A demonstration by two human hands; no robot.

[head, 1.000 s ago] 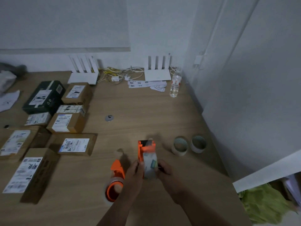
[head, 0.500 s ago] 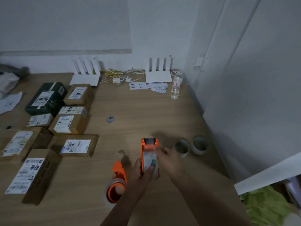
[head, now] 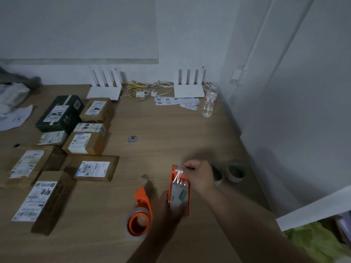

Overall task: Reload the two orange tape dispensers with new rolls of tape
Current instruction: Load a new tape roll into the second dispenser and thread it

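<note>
My left hand (head: 167, 207) clamps the orange dispenser (head: 179, 192); right hand (head: 199, 173) fingers pinch the tape end (head: 179, 169) at its top.

The left hand (head: 167, 207) holds an orange tape dispenser (head: 180, 190) above the wooden table (head: 171, 130), gripping its lower end. The right hand (head: 199, 173) pinches the clear tape end (head: 179, 168) at the top of this dispenser. A second orange dispenser (head: 141, 213), with a tape roll on it, lies on the table just left of the hands. Two empty tape cores (head: 235, 172) stand near the right hand. Several labelled cardboard boxes (head: 93, 169) lie at the left.
</note>
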